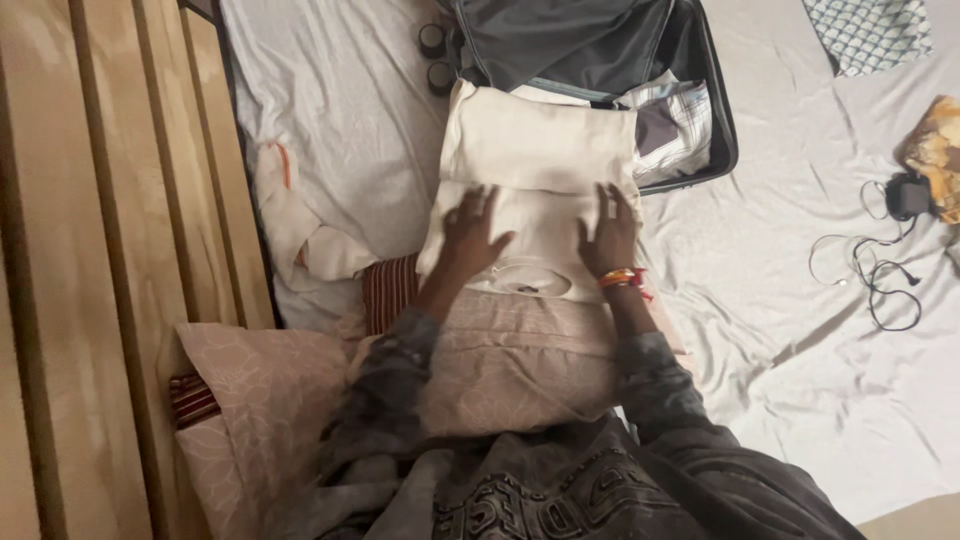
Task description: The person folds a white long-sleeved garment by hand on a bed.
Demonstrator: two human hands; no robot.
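A cream folded garment point(540, 170) lies on the bed, its far end resting against the open dark suitcase point(715, 110). My left hand point(470, 235) lies flat on the garment's near left part, fingers spread. My right hand point(610, 235) presses flat on its near right part, with red and orange threads around the wrist. Neither hand grips anything. The garment's collar point(530, 280) shows between my wrists. Folded checked clothes point(680, 120) sit inside the suitcase.
A pinkish patterned pillow point(500, 360) lies under my forearms. A wooden headboard point(100, 250) runs along the left. A black charger with tangled cables point(885, 250) lies on the grey sheet at right. Another pale garment point(300, 220) is bunched at left.
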